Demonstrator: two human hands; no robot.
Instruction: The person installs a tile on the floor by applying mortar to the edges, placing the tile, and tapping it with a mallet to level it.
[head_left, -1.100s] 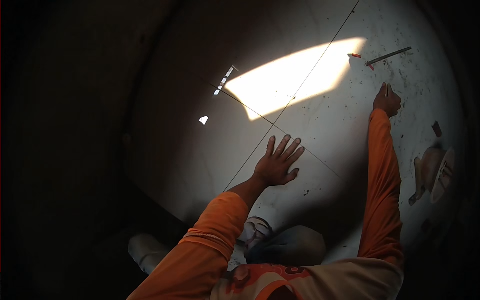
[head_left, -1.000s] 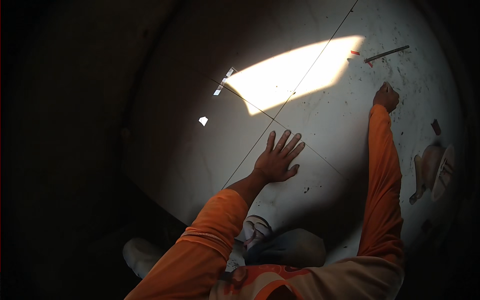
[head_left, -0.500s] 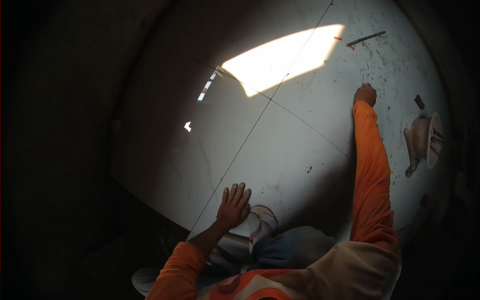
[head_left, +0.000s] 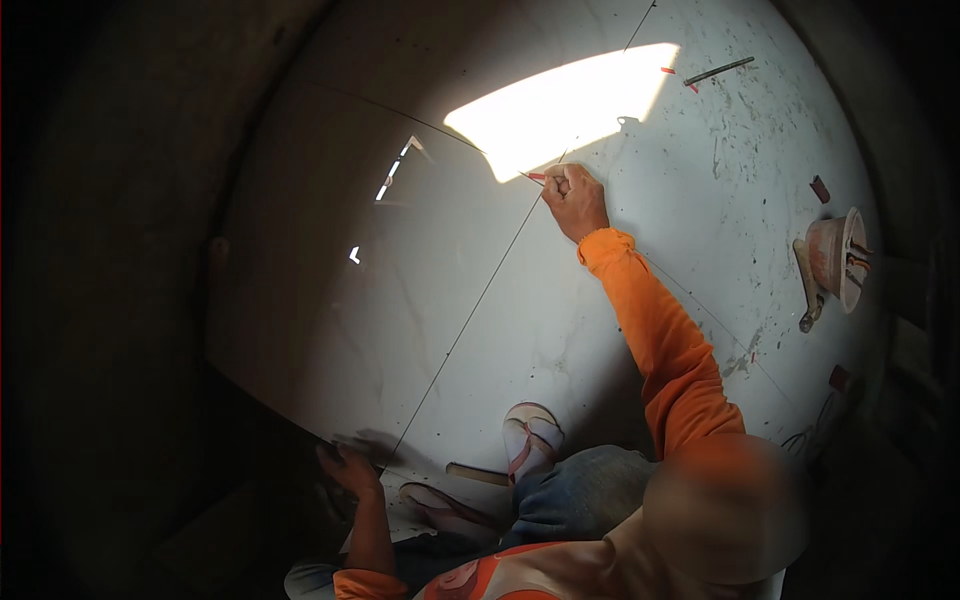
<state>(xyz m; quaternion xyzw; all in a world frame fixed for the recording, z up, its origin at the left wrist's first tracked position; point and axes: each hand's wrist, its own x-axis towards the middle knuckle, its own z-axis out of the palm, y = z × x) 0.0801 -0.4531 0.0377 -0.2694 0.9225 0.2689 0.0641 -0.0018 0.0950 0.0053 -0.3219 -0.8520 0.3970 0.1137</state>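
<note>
My right hand point(head_left: 574, 203) is closed in a pinch on a small red piece point(head_left: 533, 176) at a thin joint line, just below the bright sunlit patch on the pale tiled floor point(head_left: 600, 300). My left hand point(head_left: 349, 467) is low at the left, by the floor's dark edge, fingers apart and nothing visible in them. A long dark bar point(head_left: 718, 70) lies at the upper right, with small red bits point(head_left: 666, 70) near its lower end.
A pinkish bucket point(head_left: 830, 250) with tools in it stands at the right, beside a long flat tool point(head_left: 808, 285). Red-brown blocks point(head_left: 820, 189) lie near it. My sandalled foot point(head_left: 530, 440) rests on the tiles beside a pale strip point(head_left: 476, 473).
My right hand has swept leftward from the right side to the joint below the sunlight. My left hand has lifted from the middle tiles and moved down-left to the edge.
</note>
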